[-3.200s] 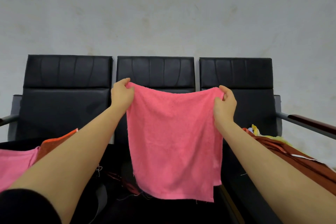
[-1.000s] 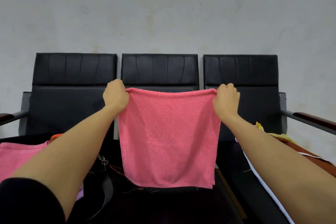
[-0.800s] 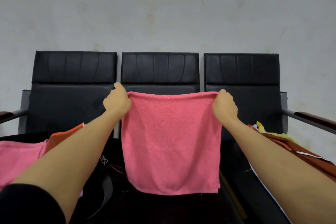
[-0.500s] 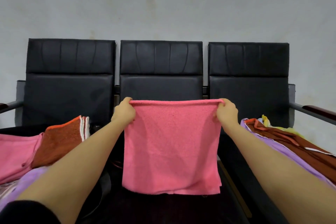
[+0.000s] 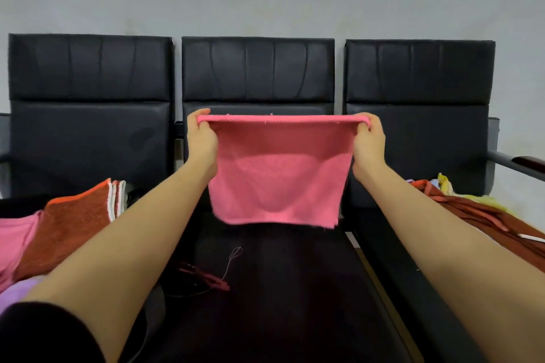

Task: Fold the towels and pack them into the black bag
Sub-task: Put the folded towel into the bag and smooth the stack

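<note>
The left hand (image 5: 203, 138) and right hand (image 5: 368, 140) each pinch a top corner of the pink towel (image 5: 277, 174) — stretched taut, hanging above the middle seat (image 5: 280, 289).

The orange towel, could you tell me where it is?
Head view, left side: the orange towel lies on the left seat, overlapping a pink cloth.

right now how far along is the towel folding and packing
Done: an orange-brown striped towel lies folded on the left seat. In hand: left hand and right hand pinch the top corners of the pink terry towel, held over the middle seat. Left: the loose brown cloths on the right; no bag plainly visible.
</note>
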Motion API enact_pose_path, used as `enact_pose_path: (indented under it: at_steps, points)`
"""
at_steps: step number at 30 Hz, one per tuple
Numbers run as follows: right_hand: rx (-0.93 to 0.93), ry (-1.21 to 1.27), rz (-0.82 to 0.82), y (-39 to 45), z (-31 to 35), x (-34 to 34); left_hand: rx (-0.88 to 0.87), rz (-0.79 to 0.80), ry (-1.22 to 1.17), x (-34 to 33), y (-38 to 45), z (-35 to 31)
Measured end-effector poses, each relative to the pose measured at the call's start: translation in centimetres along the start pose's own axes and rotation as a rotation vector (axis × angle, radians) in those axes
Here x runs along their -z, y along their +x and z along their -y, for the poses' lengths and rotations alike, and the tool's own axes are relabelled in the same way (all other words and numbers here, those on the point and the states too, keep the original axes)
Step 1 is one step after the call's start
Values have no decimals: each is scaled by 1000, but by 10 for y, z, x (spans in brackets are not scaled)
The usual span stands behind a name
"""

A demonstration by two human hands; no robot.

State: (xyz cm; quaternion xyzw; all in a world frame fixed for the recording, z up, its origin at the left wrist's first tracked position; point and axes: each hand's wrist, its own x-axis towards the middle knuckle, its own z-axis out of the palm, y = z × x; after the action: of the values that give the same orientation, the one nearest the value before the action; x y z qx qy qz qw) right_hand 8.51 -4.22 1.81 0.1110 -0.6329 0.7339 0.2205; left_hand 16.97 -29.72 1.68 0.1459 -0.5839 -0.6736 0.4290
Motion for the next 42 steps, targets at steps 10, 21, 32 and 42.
enact_pose_path:
  at_steps: [10, 21, 32, 42]
  points:
    - [-220, -215, -78, -62, -57, 34, 144, -262, 201, 23, -95, 57]
    - [-225, -657, -151, -117, -70, 69, 290, -323, 698, 60, -139, 86]
    - [-371, -597, 104, -92, -135, 64, 329, -35, 1051, 78, -116, 146]
    - [-284, -854, 260, -75, -185, 45, 73, 64, 1414, 75, -90, 186]
